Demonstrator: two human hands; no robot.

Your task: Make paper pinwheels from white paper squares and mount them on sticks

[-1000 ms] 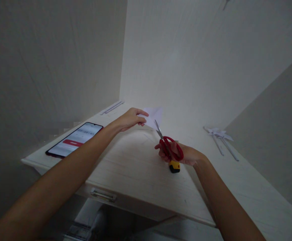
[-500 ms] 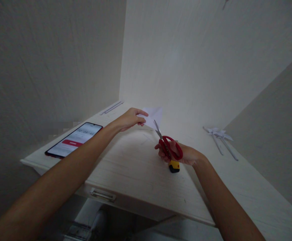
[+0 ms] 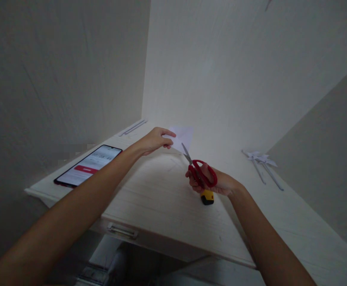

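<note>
While the left hand (image 3: 154, 140) pinches the paper (image 3: 183, 137), the right hand (image 3: 212, 182) grips red scissors (image 3: 199, 170), blades touching it

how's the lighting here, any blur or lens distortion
Head view: dim overall, brightest where the back wall meets the desk; the white paper nearly blends into it; the phone screen glows, its text too blurred to read; wide-angle stretch enlarges the left forearm toward the corner.

Left hand (image 3: 154, 140) pinching a white paper piece (image 3: 183, 137) above the pale desk (image 3: 161, 198), right hand (image 3: 218, 183) gripping red-handled scissors (image 3: 198, 169) whose blades meet the paper's lower edge; phone (image 3: 88, 165) at left, paper pinwheels (image 3: 261, 161) at right.
</note>
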